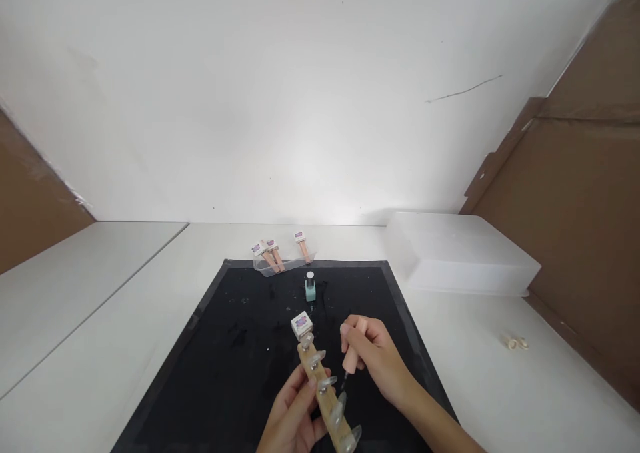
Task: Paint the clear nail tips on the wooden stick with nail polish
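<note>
My left hand [299,409] grips a light wooden stick [324,397] that carries several clear nail tips [339,407], standing out from it in a row. In my right hand [376,354] is a pink-handled brush [353,353], held between thumb and fingers, its dark bristles pointing down beside the nail tips; whether they touch cannot be told. Near the far end of the stick is a small white block with a purple print [302,323]. A mint-green polish bottle with a silver cap [311,287] stands upright on the black mat [240,346].
At the mat's far edge, a clear tray [267,271] holds several pink sticks with printed white ends [267,256]. A translucent white box [460,253] sits at the back right. Small cream rings [515,342] lie on the white table [480,386] at the right.
</note>
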`<state>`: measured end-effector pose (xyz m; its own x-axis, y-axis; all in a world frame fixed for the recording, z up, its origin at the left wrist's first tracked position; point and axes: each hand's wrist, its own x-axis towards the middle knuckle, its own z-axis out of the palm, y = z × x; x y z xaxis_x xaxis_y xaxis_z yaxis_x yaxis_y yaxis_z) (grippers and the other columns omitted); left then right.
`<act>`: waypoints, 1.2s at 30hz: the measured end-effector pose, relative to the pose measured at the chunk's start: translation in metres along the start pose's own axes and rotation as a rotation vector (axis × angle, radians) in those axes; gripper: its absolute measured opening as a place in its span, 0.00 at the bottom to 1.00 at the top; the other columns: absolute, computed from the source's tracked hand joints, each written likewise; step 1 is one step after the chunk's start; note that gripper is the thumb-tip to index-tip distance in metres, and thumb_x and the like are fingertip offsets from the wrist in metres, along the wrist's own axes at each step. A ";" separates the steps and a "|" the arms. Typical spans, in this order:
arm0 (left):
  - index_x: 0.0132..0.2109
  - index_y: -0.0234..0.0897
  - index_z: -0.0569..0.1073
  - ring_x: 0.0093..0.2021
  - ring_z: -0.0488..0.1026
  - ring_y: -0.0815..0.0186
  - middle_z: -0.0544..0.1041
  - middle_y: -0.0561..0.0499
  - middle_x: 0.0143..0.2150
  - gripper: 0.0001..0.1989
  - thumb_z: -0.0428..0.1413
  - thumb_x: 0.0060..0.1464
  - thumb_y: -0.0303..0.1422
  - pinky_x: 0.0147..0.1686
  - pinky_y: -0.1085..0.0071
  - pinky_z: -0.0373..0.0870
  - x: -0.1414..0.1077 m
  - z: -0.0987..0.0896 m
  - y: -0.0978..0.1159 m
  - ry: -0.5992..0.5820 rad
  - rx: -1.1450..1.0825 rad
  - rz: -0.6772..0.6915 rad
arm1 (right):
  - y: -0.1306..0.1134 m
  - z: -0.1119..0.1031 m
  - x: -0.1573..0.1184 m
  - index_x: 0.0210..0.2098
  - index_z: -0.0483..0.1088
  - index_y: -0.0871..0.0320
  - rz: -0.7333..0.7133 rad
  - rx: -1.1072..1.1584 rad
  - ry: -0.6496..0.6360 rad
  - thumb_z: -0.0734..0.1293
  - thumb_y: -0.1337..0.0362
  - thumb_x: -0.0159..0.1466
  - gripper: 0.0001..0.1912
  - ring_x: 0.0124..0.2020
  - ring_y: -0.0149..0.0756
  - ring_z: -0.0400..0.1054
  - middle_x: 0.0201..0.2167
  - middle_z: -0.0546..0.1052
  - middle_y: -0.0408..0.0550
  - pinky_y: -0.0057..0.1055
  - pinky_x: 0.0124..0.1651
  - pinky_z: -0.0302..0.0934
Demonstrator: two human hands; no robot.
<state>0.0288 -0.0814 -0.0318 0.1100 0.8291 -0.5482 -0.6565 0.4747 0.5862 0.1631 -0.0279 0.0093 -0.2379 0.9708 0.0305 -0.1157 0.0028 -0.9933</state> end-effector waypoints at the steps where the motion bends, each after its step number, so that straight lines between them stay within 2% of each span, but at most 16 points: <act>1: 0.43 0.38 0.73 0.31 0.70 0.68 0.75 0.49 0.34 0.25 0.65 0.34 0.37 0.30 0.71 0.67 0.000 0.000 0.000 0.002 0.000 -0.001 | 0.001 0.000 0.001 0.15 0.61 0.58 -0.002 0.003 0.006 0.63 0.55 0.58 0.19 0.13 0.25 0.50 0.08 0.61 0.37 0.23 0.17 0.43; 4: 0.41 0.37 0.74 0.31 0.70 0.68 0.75 0.50 0.34 0.22 0.64 0.35 0.37 0.29 0.71 0.66 -0.001 0.000 0.001 -0.005 0.007 0.007 | 0.000 -0.001 0.000 0.16 0.62 0.59 -0.005 0.009 -0.033 0.63 0.54 0.57 0.19 0.12 0.24 0.50 0.08 0.62 0.37 0.23 0.17 0.43; 8: 0.46 0.38 0.72 0.32 0.70 0.68 0.75 0.48 0.35 0.24 0.63 0.38 0.36 0.29 0.72 0.66 0.000 0.001 0.002 -0.030 0.003 0.013 | -0.010 0.000 -0.005 0.15 0.64 0.60 -0.021 -0.003 -0.135 0.64 0.54 0.56 0.20 0.14 0.25 0.53 0.10 0.64 0.39 0.24 0.19 0.48; 11: 0.45 0.38 0.72 0.31 0.71 0.69 0.75 0.49 0.34 0.22 0.62 0.39 0.35 0.29 0.73 0.66 0.002 0.001 0.002 -0.037 0.002 0.011 | -0.014 0.001 -0.007 0.15 0.65 0.60 -0.041 -0.017 -0.191 0.64 0.55 0.57 0.18 0.16 0.26 0.54 0.11 0.65 0.39 0.25 0.22 0.51; 15: 0.41 0.37 0.73 0.32 0.71 0.68 0.76 0.50 0.32 0.19 0.63 0.37 0.35 0.29 0.73 0.66 0.001 0.002 0.001 -0.021 -0.003 0.010 | -0.007 0.000 -0.004 0.15 0.63 0.59 -0.027 -0.035 -0.105 0.63 0.58 0.58 0.18 0.15 0.26 0.52 0.09 0.64 0.39 0.25 0.21 0.50; 19: 0.40 0.38 0.73 0.31 0.71 0.68 0.76 0.50 0.33 0.22 0.65 0.34 0.36 0.29 0.72 0.67 -0.002 0.003 0.002 0.006 -0.010 0.007 | 0.000 -0.001 -0.001 0.15 0.62 0.59 -0.028 -0.028 -0.017 0.62 0.58 0.58 0.18 0.14 0.25 0.50 0.09 0.62 0.38 0.24 0.19 0.46; 22: 0.42 0.38 0.73 0.31 0.71 0.68 0.76 0.50 0.33 0.23 0.65 0.34 0.36 0.29 0.72 0.66 -0.002 0.003 0.003 0.011 -0.009 0.001 | -0.002 -0.001 -0.002 0.14 0.62 0.59 -0.031 -0.019 -0.039 0.62 0.57 0.57 0.18 0.13 0.25 0.50 0.09 0.61 0.37 0.23 0.17 0.44; 29: 0.43 0.37 0.73 0.32 0.70 0.68 0.76 0.48 0.35 0.20 0.62 0.39 0.37 0.30 0.71 0.65 0.003 0.001 0.002 -0.040 0.039 0.010 | -0.013 0.002 -0.005 0.14 0.63 0.59 -0.040 -0.032 -0.171 0.64 0.56 0.56 0.19 0.16 0.27 0.53 0.11 0.63 0.39 0.25 0.22 0.51; 36: 0.44 0.38 0.73 0.31 0.70 0.68 0.75 0.50 0.34 0.23 0.63 0.38 0.36 0.30 0.70 0.65 -0.003 0.003 0.002 -0.002 0.021 0.013 | -0.002 0.003 -0.001 0.13 0.61 0.58 -0.035 -0.038 0.011 0.64 0.57 0.57 0.20 0.15 0.27 0.51 0.09 0.62 0.39 0.24 0.19 0.46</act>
<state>0.0293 -0.0816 -0.0272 0.1031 0.8360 -0.5390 -0.6422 0.4697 0.6057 0.1611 -0.0299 0.0113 -0.2235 0.9726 0.0646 -0.0869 0.0461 -0.9952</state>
